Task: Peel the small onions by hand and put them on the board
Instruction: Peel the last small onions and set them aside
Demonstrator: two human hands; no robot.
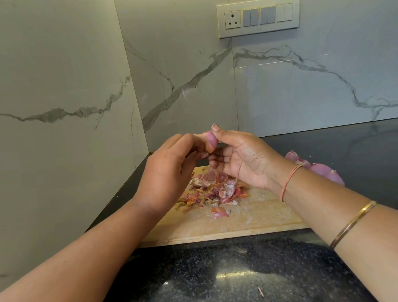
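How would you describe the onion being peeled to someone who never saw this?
Above the wooden board on the black counter, the left hand and right hand meet. The small pink onion is pinched between them. Unlike the onions lying beside the right wrist, it is held in the air.

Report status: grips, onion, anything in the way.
Both up: left grip, right grip pinching one onion over the board. Board holds peels. More onions behind right wrist.

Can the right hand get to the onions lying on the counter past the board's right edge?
Probably yes. The onions lie just beyond the right hand and its wrist, with nothing between. But its fingers pinch the small onion shared with the left hand, so they would have to release it first.
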